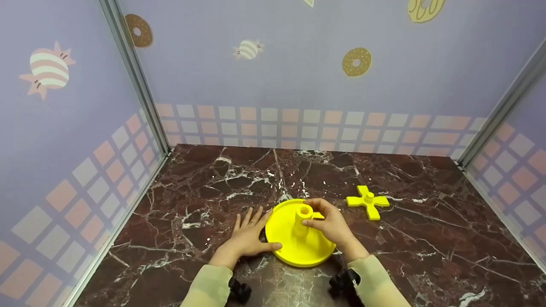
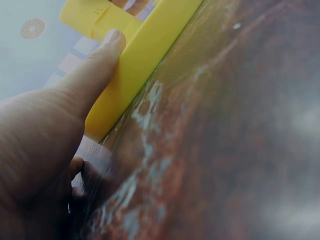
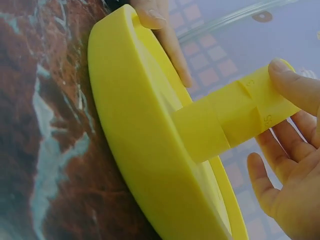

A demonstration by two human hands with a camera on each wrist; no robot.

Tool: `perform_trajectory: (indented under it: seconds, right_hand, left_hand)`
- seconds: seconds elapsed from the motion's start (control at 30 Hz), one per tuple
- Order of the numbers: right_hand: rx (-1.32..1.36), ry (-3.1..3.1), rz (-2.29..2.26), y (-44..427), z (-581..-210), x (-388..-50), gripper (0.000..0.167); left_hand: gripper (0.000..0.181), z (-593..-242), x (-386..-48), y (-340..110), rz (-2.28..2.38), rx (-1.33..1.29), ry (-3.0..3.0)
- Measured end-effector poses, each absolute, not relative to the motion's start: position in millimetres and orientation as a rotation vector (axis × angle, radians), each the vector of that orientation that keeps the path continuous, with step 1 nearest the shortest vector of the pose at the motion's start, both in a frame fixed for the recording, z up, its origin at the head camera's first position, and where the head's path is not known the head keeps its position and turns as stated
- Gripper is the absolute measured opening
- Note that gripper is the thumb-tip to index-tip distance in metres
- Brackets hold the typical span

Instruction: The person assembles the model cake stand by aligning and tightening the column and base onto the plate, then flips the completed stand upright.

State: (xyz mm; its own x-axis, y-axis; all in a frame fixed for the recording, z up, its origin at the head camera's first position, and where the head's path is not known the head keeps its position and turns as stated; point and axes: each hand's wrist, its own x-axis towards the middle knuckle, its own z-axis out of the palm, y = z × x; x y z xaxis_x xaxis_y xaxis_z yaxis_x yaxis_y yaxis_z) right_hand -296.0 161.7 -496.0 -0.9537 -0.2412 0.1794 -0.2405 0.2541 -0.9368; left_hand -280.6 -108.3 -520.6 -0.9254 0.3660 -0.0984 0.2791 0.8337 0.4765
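Note:
A round yellow tray (image 1: 294, 251) with a raised rim lies on the table, and a hollow yellow post (image 1: 301, 224) stands upright at its middle. My right hand (image 1: 330, 221) grips the post near its top, with the thumb (image 3: 295, 85) on the near side and fingers behind it. Small raised marks show on the post (image 3: 240, 110) in the right wrist view. At the tray's left side is my left hand (image 1: 249, 236), its fingers spread and fairly straight. The left thumb (image 2: 95, 70) presses on the tray rim (image 2: 145, 65). A small yellow tab sticks out beside the right hand, partly hidden.
To the right of the tray lies a yellow cross-shaped piece (image 1: 368, 202) with a short peg standing at its centre. The dark red marbled table (image 1: 192, 221) is bounded by patterned walls (image 1: 264, 85) at the back and both sides.

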Motion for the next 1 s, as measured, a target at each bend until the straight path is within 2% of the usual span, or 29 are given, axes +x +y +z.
perform_trajectory:
  seconds: [0.4, 0.73, 1.0]
  right_hand:
    - [-0.478, 2.593, -1.857, 154.6, -499.0, -294.1, 0.049]
    - [-0.553, 2.225, -1.921, 171.3, -494.2, -296.8, 0.062]
    - [-0.568, 2.226, -1.859, 170.4, -495.8, -297.4, 0.056]
  left_hand:
    - [0.110, -519.5, -280.3, -108.2, 0.691, 0.496, 2.827]
    - [0.109, -520.6, -280.3, -108.3, 0.708, 0.499, 2.828]
    - [0.109, -521.0, -280.8, -108.4, 0.705, 0.498, 2.823]
